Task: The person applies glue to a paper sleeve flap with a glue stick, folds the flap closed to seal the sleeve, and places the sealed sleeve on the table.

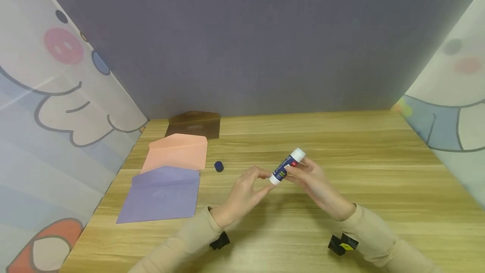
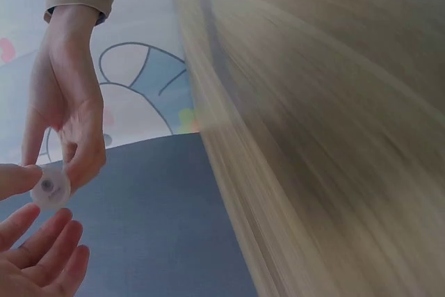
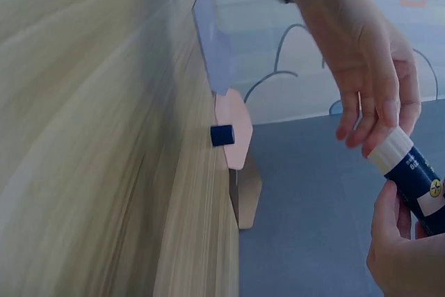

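Head view: glue stick (image 1: 283, 170) held tilted between the two hands, clear of the table (image 1: 379, 146). Right hand (image 1: 319, 185) grips the barrel, thumb against the label. Left hand (image 1: 242, 193) pinches the white lower end, thumb and forefinger nearly closed. Blue cap (image 1: 219, 166) on the table, left of and slightly beyond the left hand. Farther left: purple envelope (image 1: 163, 197), then peach envelope (image 1: 174, 153), then brown envelope (image 1: 195, 126), receding.

Left wrist view: left thumb at the round end; other fingers loosely spread below; right hand opposite.

Right wrist view: right fingers curled round the barrel, left fingertips at its white end.
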The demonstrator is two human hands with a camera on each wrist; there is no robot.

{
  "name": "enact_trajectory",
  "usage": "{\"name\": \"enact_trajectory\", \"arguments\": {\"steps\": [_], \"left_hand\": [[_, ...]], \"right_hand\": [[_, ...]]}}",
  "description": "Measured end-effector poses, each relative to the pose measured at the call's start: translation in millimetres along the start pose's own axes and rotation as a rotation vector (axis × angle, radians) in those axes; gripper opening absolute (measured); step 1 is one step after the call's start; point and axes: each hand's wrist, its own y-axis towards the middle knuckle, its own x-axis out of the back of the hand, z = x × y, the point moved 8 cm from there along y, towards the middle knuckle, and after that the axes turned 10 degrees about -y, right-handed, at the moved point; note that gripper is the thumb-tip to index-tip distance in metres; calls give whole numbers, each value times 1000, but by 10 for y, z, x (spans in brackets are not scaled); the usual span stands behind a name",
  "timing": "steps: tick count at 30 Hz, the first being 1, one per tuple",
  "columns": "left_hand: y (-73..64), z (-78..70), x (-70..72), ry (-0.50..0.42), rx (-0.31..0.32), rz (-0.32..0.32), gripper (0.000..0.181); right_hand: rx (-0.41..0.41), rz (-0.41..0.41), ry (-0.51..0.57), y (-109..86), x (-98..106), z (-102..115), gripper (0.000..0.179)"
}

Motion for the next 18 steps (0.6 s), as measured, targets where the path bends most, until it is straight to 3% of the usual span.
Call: {"name": "enact_trajectory", "arguments": {"steps": [3, 7, 10, 14, 18], "left_hand": [[1, 26, 20, 31, 3, 51, 25], [-14, 87, 68, 62, 19, 142, 20], [-42, 162, 121, 60, 68, 220, 16], [-93, 271, 227, 38, 165, 300, 13], [-155, 360, 355, 59, 245, 362, 13]], "right_hand": [[44, -3, -34, 175, 217, -329, 55], [67, -41, -149, 173, 319, -351, 55], [66, -71, -270, 97, 361, -244, 60], [138, -56, -313, 241, 627, -522, 48], [135, -77, -389, 82, 556, -239, 44]]}}
